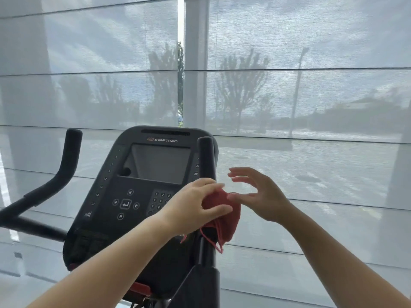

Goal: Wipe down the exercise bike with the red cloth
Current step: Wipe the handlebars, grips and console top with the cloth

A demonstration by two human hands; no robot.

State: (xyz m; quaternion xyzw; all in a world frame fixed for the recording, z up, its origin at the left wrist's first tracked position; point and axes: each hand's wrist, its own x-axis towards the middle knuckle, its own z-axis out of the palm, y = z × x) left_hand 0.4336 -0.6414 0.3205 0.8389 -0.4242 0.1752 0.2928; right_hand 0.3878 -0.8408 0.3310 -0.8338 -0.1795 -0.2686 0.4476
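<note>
Left hand (193,205) pinches red cloth (224,216) at the upright right handlebar (205,156). Right hand (260,196) spread, empty, just right of cloth, thumb at its edge.

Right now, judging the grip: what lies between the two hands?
The red cloth, pinched by the left hand, with the open right hand beside it; head view.

Exercise bike (73,152), console (104,223): "STAR TRAC" printed above screen (158,163). Left edge scale shows 12, 15, 21; right edge 27, 30. Keypad (161,200): digits 1, 2, 3 legible.
</note>
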